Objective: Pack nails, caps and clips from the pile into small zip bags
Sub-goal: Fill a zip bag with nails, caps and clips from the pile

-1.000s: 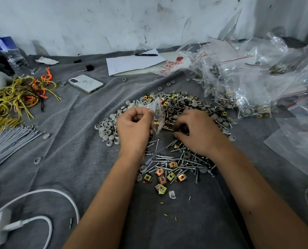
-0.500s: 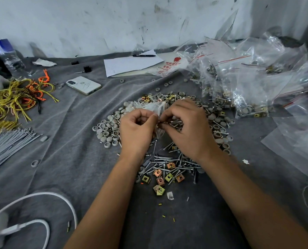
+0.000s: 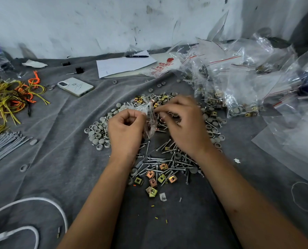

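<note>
Grey cloth (image 3: 63,159) covers the work surface, which runs back to a scuffed white wall (image 3: 95,24). At centre lies the mixed pile of silver nails (image 3: 160,160), round grey plastic caps (image 3: 97,135) and square brass-coloured metal clips (image 3: 150,174). My left hand (image 3: 125,131) hovers above the pile's left side, its fingers curled and pinching a small clear zip bag (image 3: 150,121) at its upper edge; the bag hangs between my two hands. My right hand (image 3: 183,124) is at the bag's mouth with fingers bent, but it is blurred and I cannot tell whether it grips anything. Filled clear zip bags (image 3: 239,83) are heaped to the right. A white phone (image 3: 76,86) lies at the rear left, near yellow and orange wire ties (image 3: 9,97); white paper (image 3: 124,64) with a black pen (image 3: 137,56) sits at the back.
</note>
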{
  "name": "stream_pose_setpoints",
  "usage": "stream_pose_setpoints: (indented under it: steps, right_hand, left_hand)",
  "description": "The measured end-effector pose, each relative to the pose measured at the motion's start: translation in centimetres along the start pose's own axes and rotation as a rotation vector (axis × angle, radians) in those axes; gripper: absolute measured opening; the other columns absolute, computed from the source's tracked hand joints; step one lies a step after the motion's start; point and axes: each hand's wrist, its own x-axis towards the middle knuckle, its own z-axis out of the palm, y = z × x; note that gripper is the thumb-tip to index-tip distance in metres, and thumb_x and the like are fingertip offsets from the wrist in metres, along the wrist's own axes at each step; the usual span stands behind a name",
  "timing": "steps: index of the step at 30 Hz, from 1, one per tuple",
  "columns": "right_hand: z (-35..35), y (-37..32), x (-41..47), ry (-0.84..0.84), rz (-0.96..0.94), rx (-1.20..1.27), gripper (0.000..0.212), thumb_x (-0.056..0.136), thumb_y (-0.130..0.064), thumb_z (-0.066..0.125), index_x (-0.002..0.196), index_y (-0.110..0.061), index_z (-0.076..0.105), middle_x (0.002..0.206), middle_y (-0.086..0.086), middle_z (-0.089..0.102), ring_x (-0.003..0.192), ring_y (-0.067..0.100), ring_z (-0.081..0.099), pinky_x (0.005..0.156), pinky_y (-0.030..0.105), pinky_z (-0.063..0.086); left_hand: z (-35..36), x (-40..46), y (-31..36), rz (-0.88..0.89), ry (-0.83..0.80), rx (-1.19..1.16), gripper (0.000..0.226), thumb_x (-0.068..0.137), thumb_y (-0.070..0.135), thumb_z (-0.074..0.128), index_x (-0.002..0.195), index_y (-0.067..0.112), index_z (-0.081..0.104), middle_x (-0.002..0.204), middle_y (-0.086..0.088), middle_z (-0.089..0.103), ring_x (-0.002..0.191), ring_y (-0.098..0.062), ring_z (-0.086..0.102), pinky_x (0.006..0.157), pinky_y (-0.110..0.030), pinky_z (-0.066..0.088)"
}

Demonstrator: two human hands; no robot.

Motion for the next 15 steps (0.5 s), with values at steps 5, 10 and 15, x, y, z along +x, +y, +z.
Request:
stream_pose_setpoints:
  steps: [5, 10, 15]
  right_hand:
    - [-2.5, 3.1, 0.7, 0.087, 0.347, -0.206, 0.017, 0.093, -0.014, 0.073, 0.108, -0.020, 0.077, 0.111, 0.002, 0.074, 0.104, 0.021, 0.066, 0.096, 0.034, 0.053]
    - [-2.2, 3.5, 0.8, -0.157, 0.421, -0.401, 0.019, 0.089, -0.032, 0.078, 0.108, -0.030, 0.078, 0.122, 0.007, 0.068, 0.123, 0.032, 0.052, 0.110, 0.041, 0.039]
    - [-2.1, 3.3, 1.3, -0.217, 0.439, -0.519, 0.020, 0.092, -0.042, 0.073, 0.107, -0.030, 0.077, 0.129, 0.013, 0.061, 0.127, 0.033, 0.046, 0.112, 0.042, 0.033]
  left_hand:
    - [-0.1, 0.0, 0.1, -0.015, 0.011, -0.008, 0.011, 0.091, 0.006, 0.068, 0.080, 0.007, 0.072, 0.058, -0.004, 0.062, 0.050, -0.014, 0.052, 0.048, -0.024, 0.046]
    - [-0.1, -0.1, 0.2, -0.014, 0.001, -0.020, 0.013, 0.092, 0.004, 0.068, 0.079, 0.006, 0.072, 0.056, -0.002, 0.061, 0.047, -0.011, 0.052, 0.046, -0.023, 0.046]
    - [-0.1, -0.1, 0.2, -0.001, 0.002, -0.013, 0.015, 0.091, 0.003, 0.067, 0.077, 0.006, 0.070, 0.055, -0.002, 0.061, 0.047, -0.012, 0.052, 0.046, -0.023, 0.045]
